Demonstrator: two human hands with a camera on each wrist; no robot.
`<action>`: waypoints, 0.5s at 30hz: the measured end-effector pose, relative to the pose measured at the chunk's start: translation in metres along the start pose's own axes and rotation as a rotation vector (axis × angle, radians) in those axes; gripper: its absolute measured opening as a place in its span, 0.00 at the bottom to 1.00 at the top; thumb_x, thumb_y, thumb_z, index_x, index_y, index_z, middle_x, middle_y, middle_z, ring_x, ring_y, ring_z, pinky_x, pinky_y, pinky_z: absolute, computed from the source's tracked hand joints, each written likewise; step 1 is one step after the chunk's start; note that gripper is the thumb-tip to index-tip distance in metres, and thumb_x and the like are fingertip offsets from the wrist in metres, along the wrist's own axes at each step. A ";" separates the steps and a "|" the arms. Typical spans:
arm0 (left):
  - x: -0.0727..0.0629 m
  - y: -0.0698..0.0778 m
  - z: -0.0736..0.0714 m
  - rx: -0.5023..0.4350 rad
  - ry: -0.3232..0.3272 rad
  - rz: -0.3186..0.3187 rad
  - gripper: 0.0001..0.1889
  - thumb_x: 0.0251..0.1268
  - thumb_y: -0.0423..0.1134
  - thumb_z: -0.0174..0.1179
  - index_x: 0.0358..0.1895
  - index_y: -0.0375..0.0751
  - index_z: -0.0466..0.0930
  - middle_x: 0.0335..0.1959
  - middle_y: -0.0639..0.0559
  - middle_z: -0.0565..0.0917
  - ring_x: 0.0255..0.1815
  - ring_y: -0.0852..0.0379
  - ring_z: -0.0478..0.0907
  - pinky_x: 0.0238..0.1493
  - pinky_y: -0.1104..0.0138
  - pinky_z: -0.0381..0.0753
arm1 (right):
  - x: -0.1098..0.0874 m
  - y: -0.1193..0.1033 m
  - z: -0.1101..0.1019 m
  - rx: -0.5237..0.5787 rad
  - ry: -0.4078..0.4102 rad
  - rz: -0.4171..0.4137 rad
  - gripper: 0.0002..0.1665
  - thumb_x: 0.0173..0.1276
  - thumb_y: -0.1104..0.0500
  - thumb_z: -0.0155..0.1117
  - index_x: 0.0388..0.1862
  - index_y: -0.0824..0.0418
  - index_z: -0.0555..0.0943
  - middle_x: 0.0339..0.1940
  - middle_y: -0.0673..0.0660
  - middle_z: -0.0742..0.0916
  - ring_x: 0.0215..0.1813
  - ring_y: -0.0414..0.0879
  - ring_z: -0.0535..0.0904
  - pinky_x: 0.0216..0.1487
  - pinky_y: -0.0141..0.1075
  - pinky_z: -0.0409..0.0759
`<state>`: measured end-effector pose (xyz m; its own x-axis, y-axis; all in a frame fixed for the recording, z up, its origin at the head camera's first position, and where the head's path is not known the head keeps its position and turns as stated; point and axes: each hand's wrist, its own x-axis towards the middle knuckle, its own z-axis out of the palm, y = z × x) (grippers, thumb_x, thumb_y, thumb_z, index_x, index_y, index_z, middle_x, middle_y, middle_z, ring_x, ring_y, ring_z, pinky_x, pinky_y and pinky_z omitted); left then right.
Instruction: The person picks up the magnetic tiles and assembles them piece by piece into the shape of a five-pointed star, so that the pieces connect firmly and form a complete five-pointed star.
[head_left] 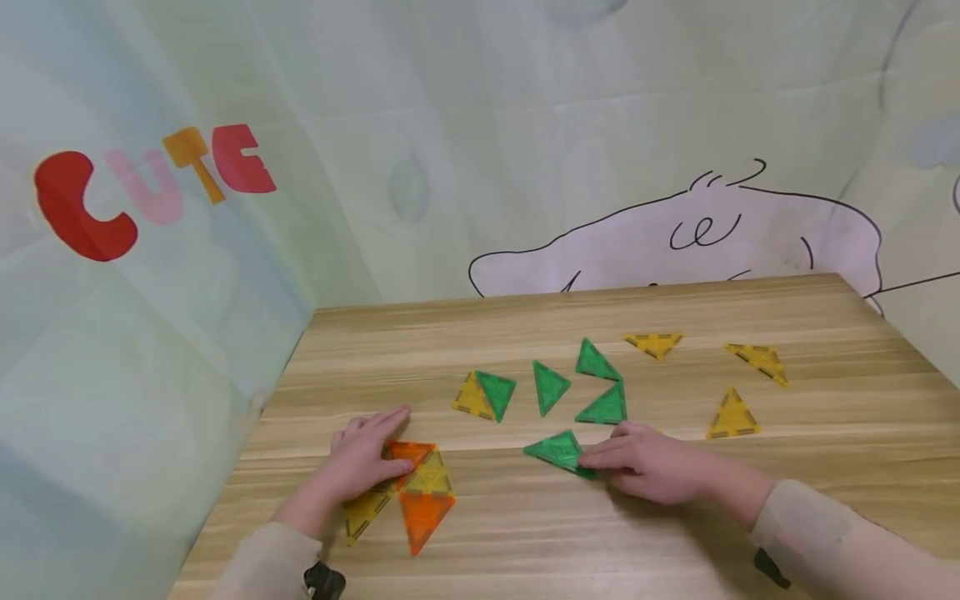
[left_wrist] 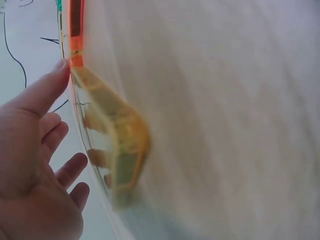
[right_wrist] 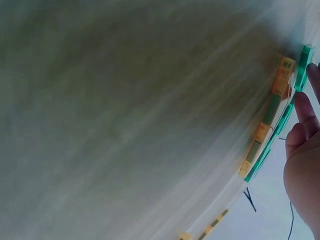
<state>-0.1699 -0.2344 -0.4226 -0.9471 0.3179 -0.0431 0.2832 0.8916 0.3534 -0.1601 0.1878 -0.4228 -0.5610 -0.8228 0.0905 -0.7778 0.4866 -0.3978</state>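
My left hand (head_left: pixel 363 458) rests over a cluster of see-through triangular tiles on the table, its fingers extended and its thumb on an orange triangle tile (head_left: pixel 412 452). Around it lie a yellow triangle tile (head_left: pixel 429 475), a second orange triangle tile (head_left: pixel 426 518) and a larger yellow tile (head_left: pixel 366 512), partly under the hand. The left wrist view shows the thumb (left_wrist: pixel 47 90) against the tile edges and the other fingers loosely bent. Fingertips of my right hand (head_left: pixel 652 462) touch the right end of a green triangle tile (head_left: pixel 557 450) lying flat. Green tile edges (right_wrist: pixel 272 137) appear beside those fingers in the right wrist view.
Beyond the hands, a green triangle (head_left: pixel 497 393) lies against a yellow one (head_left: pixel 472 398). More green triangles (head_left: pixel 551 387) lie in the middle of the wooden table (head_left: pixel 390 342). Three yellow triangles (head_left: pixel 733 417) are at the right. A printed cloth (head_left: pixel 420 133) hangs behind.
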 end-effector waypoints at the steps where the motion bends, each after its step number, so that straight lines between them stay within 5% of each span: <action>1: 0.001 0.002 0.000 0.002 0.001 0.005 0.39 0.54 0.48 0.67 0.69 0.42 0.63 0.67 0.45 0.66 0.58 0.36 0.62 0.52 0.40 0.56 | -0.002 0.001 -0.001 0.018 0.001 0.016 0.23 0.66 0.58 0.60 0.61 0.54 0.76 0.58 0.46 0.80 0.52 0.42 0.71 0.50 0.37 0.72; 8: 0.011 0.020 0.003 -0.002 -0.010 0.062 0.36 0.54 0.48 0.66 0.67 0.44 0.66 0.66 0.47 0.68 0.60 0.39 0.62 0.53 0.42 0.58 | -0.028 0.017 -0.012 -0.004 0.024 0.102 0.28 0.61 0.50 0.67 0.61 0.53 0.76 0.57 0.45 0.80 0.49 0.41 0.70 0.47 0.38 0.74; 12: 0.023 0.042 0.008 -0.017 -0.051 0.169 0.33 0.56 0.48 0.65 0.66 0.45 0.69 0.65 0.49 0.70 0.62 0.41 0.62 0.53 0.47 0.59 | -0.042 0.022 -0.016 -0.030 -0.002 0.138 0.31 0.59 0.49 0.68 0.61 0.55 0.75 0.58 0.49 0.80 0.51 0.45 0.71 0.48 0.41 0.74; 15: 0.033 0.066 0.013 -0.028 -0.144 0.269 0.30 0.58 0.48 0.63 0.65 0.46 0.70 0.64 0.50 0.70 0.63 0.43 0.62 0.57 0.46 0.59 | -0.048 0.024 -0.017 -0.021 -0.011 0.165 0.32 0.60 0.46 0.67 0.61 0.56 0.75 0.58 0.51 0.79 0.55 0.49 0.72 0.52 0.45 0.73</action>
<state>-0.1805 -0.1615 -0.4126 -0.8068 0.5860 -0.0757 0.5150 0.7603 0.3959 -0.1566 0.2437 -0.4216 -0.6783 -0.7346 0.0155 -0.6814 0.6210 -0.3874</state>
